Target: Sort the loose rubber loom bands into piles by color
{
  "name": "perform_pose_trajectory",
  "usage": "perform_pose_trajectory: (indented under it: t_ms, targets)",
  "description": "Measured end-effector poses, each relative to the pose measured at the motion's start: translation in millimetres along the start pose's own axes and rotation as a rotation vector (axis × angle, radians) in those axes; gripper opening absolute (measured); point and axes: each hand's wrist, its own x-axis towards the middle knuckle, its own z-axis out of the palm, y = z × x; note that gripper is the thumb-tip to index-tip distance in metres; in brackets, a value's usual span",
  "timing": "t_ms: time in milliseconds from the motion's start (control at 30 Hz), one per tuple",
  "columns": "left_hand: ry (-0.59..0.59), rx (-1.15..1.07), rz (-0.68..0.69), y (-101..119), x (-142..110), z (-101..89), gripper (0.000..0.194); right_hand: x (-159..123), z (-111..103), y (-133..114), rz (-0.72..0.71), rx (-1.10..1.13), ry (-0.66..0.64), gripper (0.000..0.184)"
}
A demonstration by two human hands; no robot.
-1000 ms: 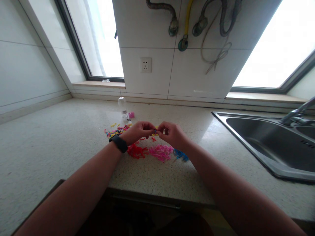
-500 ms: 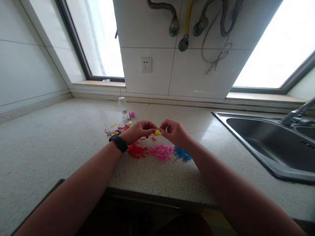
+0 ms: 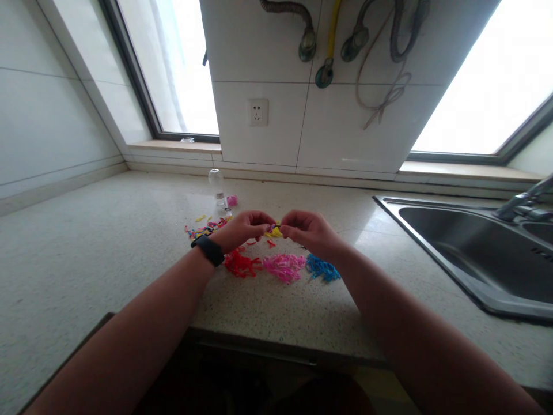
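Note:
My left hand (image 3: 247, 228), a dark watch on its wrist, is closed in a pinch on small purple and dark rubber bands (image 3: 270, 228). Facing it, fingertips almost meeting, my right hand (image 3: 309, 230) pinches at the same little bunch; its exact grip is too small to make out. Just behind and below the fingertips lies a yellow pile of bands (image 3: 273, 233). Nearer me sit a red pile (image 3: 242, 265), a pink pile (image 3: 284, 267) and a blue pile (image 3: 322, 268), the last partly behind my right wrist. Mixed-colour bands (image 3: 199, 231) spread out beyond my left wrist.
A clear plastic bottle (image 3: 216, 185) stands on the speckled countertop (image 3: 276, 311), with a pink item (image 3: 232, 200) beside it. To the right is a steel sink (image 3: 432, 253) with a faucet (image 3: 525, 202). The tiled wall carries a socket (image 3: 258, 112) and hoses.
My right hand's fingers have shifted slightly at the pinch, and the dark strand between the hands shows less. The piles stay as they were; the view has moved a little.

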Motion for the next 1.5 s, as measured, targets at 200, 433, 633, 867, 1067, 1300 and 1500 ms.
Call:
perform_pose_trajectory:
  t_ms: [200,433,633,867,1067,1300,1500]
  targets:
    - [-0.027,0.03,0.011,1.4,-0.1,0.0,0.02,-2.8,8.9,-3.0,0.053,0.38,-0.049,0.028]
    - [-0.034,0.026,0.01,-1.6,1.1,-1.1,0.021,-5.0,6.6,-2.8,0.073,0.51,-0.087,0.029]
    - [-0.027,0.039,0.005,-2.3,0.8,-1.7,0.022,-6.1,4.3,-6.4,0.07,0.503,-0.111,0.03]
    - [-0.002,0.021,0.012,-5.5,1.8,-2.7,0.023,-1.3,-6.9,-3.0,0.041,0.297,-0.082,0.03]
    - [-0.001,0.054,-0.017,-6.8,1.3,-2.9,0.034,5.5,-49.3,27.3,0.109,-0.758,0.215,0.016]
    - [0.01,0.036,0.001,-5.1,1.1,-3.3,0.025,2.0,-73.2,40.3,0.373,-1.15,0.152,0.021]
    - [0.026,-0.003,0.015,-4.3,1.9,-2.0,0.02,2.6,-68.1,38.8,0.394,-1.2,0.124,0.029]
